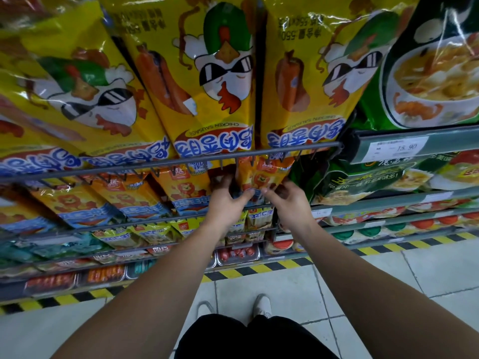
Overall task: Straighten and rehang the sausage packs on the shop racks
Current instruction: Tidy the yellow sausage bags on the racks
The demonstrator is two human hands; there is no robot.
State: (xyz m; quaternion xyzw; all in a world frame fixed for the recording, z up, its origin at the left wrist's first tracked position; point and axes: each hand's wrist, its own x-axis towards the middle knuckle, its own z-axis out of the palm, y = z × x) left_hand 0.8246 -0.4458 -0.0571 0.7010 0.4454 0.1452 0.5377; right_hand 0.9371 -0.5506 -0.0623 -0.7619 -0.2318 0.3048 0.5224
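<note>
Two hands hold one orange sausage pack (261, 178) hanging just below the hook rail (168, 161), the left hand (226, 203) pinching its left edge and the right hand (289, 202) its right. The pack's long axis runs from the rail toward both hands, which are equally near.

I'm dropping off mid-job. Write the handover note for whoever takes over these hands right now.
Left hand: grips the orange lion pack at its left edge.
Right hand: pinches the same pack lower right.
The pack's top is up at the hooked rack bar; cannot tell if it is on a hook.
Done: neighbouring lion packs hang in a row.
Left: seat this pack, straighten it, let go.
</note>
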